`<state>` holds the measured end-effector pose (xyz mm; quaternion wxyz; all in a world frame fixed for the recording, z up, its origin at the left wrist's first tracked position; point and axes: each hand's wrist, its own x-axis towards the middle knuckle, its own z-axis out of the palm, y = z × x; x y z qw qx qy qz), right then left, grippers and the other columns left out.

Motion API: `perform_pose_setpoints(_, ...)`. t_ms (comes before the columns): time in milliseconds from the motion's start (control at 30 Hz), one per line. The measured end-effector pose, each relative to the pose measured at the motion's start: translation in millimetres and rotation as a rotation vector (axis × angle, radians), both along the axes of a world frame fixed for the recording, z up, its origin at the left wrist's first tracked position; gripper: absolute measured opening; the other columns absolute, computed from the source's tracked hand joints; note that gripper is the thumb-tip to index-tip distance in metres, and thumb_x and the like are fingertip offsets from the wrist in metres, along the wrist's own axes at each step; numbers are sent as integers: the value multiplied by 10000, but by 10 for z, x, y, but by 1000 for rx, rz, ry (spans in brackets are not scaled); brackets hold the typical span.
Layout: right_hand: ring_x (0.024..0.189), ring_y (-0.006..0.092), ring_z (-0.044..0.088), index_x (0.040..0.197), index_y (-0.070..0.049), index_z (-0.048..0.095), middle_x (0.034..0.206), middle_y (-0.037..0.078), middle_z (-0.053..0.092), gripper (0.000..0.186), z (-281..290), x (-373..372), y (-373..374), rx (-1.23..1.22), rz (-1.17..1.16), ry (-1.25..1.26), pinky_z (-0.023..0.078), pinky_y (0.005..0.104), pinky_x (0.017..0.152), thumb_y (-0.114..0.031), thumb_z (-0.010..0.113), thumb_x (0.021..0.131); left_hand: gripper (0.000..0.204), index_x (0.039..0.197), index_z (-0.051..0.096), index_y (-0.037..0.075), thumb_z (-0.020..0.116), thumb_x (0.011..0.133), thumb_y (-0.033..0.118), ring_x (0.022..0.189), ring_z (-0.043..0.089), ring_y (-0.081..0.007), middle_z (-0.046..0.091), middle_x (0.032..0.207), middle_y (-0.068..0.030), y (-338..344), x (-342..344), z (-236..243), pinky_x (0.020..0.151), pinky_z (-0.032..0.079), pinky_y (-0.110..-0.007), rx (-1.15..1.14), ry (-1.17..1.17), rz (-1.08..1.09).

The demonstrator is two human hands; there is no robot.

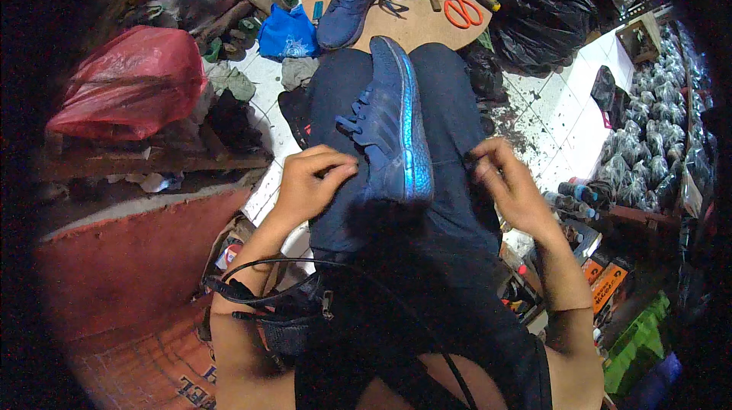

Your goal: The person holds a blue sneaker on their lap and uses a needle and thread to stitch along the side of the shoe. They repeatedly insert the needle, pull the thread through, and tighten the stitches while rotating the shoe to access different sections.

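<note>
Dark-clothed lap (396, 257) sat nearest the lens, cable looped across it. Head view: navy sneaker (393, 124) lay on its side across the thighs, iridescent blue sole up. Left hand (309, 181), grip narrow, pinched at the upper by the heel; right hand (507, 181), grip narrow, apparently pinching something too fine to identify. Judged light, upper soft, sole springy; best held at heel or midsole. Round wooden surface (415, 25) carried second sneaker (347, 2) and orange scissors (457, 6). Tiled floor, red bag (126, 82), cluttered.
</note>
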<state>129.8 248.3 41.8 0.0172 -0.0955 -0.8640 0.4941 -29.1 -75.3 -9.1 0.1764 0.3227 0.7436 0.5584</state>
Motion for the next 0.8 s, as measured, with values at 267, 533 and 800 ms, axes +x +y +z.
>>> perform_pose_setpoints(267,715,268,691,1255,-90,768,886,147,746,310,161,30,-287,189,243,-67,549,362,700,-67,708,951,133,756,600,-19,723,793,16,732,646,-405,609,770,-180,464,16,-33,634,498,-456,-158,286,-196)
perform_pose_setpoints(533,705,273,706,1224,-102,787,830,155,739,306,137,41,-194,215,202,-87,545,366,670,-50,702,935,184,705,593,25,759,749,89,686,639,-396,606,732,-153,638,130,-231,585,472,-481,-173,347,-128)
perform_pose_setpoints(800,795,392,733,1139,-147,813,875,188,755,267,314,-122,-52,380,325,-183,586,510,757,-147,688,904,179,683,590,30,751,744,77,676,645,-386,604,708,-145,761,279,-293,572,474,-472,-124,347,-37)
